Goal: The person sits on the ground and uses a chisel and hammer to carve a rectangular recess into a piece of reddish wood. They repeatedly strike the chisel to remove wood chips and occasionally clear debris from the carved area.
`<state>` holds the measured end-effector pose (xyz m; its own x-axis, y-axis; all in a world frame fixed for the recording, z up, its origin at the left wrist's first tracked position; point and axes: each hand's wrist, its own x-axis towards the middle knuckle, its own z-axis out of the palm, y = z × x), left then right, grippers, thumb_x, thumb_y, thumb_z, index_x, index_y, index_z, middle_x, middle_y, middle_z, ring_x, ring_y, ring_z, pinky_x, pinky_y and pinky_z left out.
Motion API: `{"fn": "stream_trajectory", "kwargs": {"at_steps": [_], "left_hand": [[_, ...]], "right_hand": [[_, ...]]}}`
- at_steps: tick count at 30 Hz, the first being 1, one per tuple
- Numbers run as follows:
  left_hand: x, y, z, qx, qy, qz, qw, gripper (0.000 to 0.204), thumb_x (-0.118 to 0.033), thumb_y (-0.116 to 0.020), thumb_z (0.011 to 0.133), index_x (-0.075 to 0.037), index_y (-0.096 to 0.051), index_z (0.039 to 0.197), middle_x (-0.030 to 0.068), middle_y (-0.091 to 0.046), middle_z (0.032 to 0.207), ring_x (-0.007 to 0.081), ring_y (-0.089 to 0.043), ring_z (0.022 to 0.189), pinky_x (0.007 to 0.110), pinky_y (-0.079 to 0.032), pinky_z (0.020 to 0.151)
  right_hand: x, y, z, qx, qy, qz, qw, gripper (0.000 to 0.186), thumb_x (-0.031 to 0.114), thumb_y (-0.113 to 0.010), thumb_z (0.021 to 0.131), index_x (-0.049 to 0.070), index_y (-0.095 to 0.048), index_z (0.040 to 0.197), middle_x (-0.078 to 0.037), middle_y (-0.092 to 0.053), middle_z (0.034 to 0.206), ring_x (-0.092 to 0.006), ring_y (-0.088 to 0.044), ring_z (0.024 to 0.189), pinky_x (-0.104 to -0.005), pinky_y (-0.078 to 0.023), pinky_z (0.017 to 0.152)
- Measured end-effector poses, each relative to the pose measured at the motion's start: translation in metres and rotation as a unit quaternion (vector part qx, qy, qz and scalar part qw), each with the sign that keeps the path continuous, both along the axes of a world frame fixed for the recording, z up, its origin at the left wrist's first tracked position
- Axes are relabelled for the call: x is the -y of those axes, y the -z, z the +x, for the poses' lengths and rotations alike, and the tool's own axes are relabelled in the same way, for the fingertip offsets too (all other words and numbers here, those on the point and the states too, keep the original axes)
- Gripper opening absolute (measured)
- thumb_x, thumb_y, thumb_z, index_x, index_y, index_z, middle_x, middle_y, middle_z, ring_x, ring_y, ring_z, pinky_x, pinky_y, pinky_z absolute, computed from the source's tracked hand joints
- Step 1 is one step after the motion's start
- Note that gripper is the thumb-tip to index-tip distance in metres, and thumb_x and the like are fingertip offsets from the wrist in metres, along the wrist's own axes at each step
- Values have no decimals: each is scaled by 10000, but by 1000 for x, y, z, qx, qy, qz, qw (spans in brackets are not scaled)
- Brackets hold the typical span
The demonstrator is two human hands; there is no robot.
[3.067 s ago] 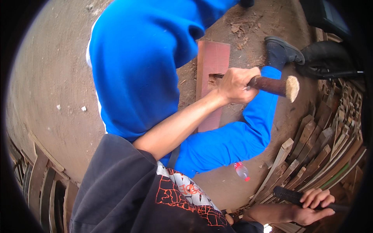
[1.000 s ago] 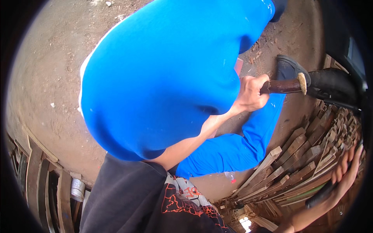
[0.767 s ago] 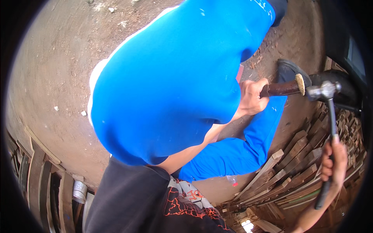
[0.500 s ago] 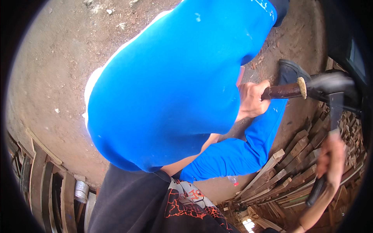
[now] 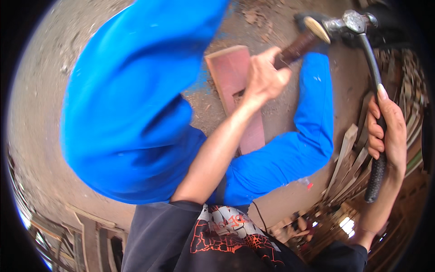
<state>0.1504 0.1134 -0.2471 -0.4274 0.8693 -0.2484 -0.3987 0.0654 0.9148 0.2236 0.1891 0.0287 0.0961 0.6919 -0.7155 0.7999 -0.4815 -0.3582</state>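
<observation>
My left hand [image 5: 265,79] is shut round the dark wooden handle of a chisel [image 5: 301,41], whose lower end stands on a reddish wooden board [image 5: 231,72] lying on the dirt floor. My right hand [image 5: 387,131] grips the black handle of a steel claw hammer [image 5: 351,22]. The hammer's head touches the pale butt end of the chisel handle. My blue-trousered legs [image 5: 131,104] bend on either side of the board and hide part of it. The chisel's blade is hidden behind my left hand.
A heap of wooden offcuts and slats [image 5: 349,154] lies at the right, below the hammer. A small plastic bottle [image 5: 306,182] lies on the ground by my right leg. Wooden pallets [image 5: 90,231] stand at the lower left. Dusty earth with chips surrounds the board.
My right hand has swung the hammer up from the lower right and over, so its head now meets the chisel's end. My left hand has kept its hold on the chisel.
</observation>
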Motion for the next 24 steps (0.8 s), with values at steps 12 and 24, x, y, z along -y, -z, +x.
{"fn": "stream_trajectory", "kwargs": {"at_steps": [12, 24], "left_hand": [[-6, -7, -7, 15, 63, -87, 994, 122, -48, -626, 628, -95, -514, 642, 37, -568, 636, 125, -522, 550, 304, -452, 493], [22, -13, 22, 22, -123, 24, 992, 131, 30, -512, 754, -80, -447, 730, -15, -399, 605, 74, -357, 495, 240, -273, 458]], "right_hand": [[208, 150, 150, -143, 253, -83, 953, 470, 498, -478, 1006, 75, -475, 804, 4, -431, 554, -100, -436, 385, -277, -379, 333], [230, 200, 168, -352, 355, -15, 866, 429, 428, -464, 1031, 76, -444, 787, 4, -425, 559, -87, -443, 398, -267, -391, 353]]}}
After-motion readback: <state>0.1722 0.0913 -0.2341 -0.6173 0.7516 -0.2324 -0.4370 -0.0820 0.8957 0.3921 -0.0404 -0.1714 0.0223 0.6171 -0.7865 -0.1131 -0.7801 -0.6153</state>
